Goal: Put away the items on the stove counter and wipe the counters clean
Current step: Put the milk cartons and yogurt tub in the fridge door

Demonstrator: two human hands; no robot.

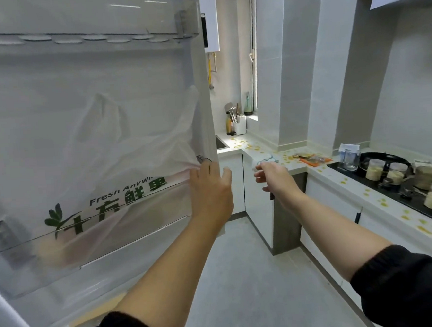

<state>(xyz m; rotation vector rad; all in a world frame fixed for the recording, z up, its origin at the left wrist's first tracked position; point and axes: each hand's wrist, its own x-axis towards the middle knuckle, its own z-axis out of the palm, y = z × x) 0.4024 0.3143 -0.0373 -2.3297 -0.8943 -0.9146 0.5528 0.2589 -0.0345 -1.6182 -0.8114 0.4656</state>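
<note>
Left hand (210, 186) presses flat, fingers straight, on the fridge door (128, 72) beside the plastic bag (123, 153); right hand (271, 176) hangs relaxed, empty. Jars (374, 170) crowd the stove table (337, 180). Push evenly, bag tucked inside.

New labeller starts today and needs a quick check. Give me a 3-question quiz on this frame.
1. True or false: the right hand holds a jar.
2. Where is the printed plastic bag? A) in a shelf of the open fridge door; B) on the stove; C) in the sink.
3. Which hand is at the fridge door's edge, beside the bag?

Key: 1 false, it holds nothing. 2 A. 3 the left hand, fingers straight.
</note>
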